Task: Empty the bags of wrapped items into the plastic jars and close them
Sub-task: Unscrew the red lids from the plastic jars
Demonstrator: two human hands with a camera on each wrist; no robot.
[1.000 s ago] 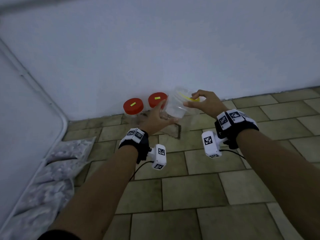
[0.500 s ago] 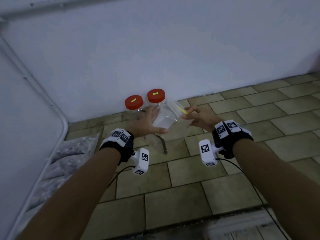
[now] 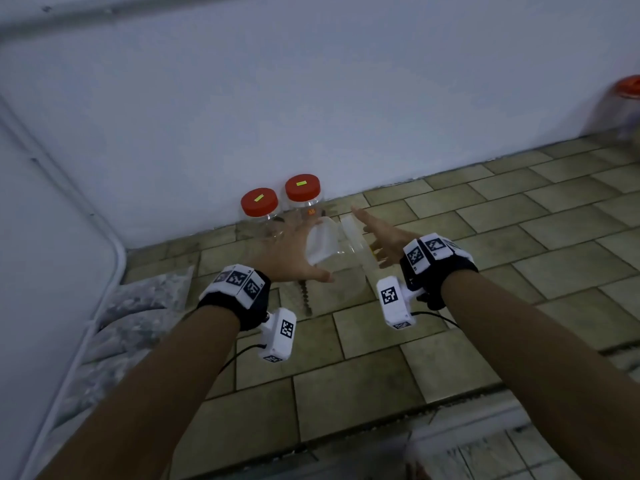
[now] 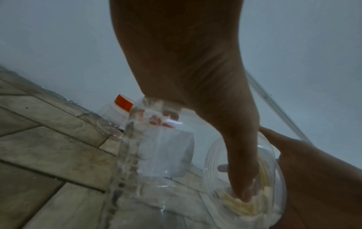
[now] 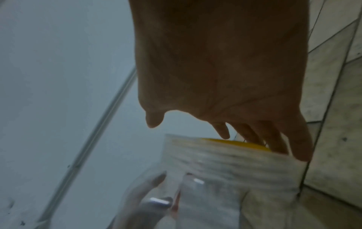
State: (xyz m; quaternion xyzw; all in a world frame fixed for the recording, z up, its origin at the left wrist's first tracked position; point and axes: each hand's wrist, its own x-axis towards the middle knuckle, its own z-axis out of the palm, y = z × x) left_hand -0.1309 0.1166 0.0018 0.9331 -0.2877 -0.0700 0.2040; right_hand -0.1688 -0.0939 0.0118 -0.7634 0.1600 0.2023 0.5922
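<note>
A clear plastic jar (image 3: 329, 245) lies tilted on its side in the air between my hands, above the tiled floor. My left hand (image 3: 289, 259) grips its body, thumb underneath; the fingers show through the plastic in the left wrist view, where the jar (image 4: 166, 155) fills the middle. Its clear lid (image 3: 356, 237) with a yellow sticker faces right. My right hand (image 3: 375, 233) lies against that lid with straight fingers. In the right wrist view the fingertips (image 5: 299, 155) touch the lid (image 5: 225, 162) by the yellow sticker (image 5: 235, 142). The jar looks empty.
Two red-lidded clear jars (image 3: 259, 204) (image 3: 302, 188) stand by the white wall. Bags of wrapped items (image 3: 138, 306) lie along the left wall. Another red-lidded jar (image 3: 623, 109) stands at the far right. A blurred pale thing (image 3: 485, 445) lies at the bottom right.
Both hands brought the jar down and nearer to me, tipping it further onto its side. The right hand went from pinching the lid's rim to straight fingers against it.
</note>
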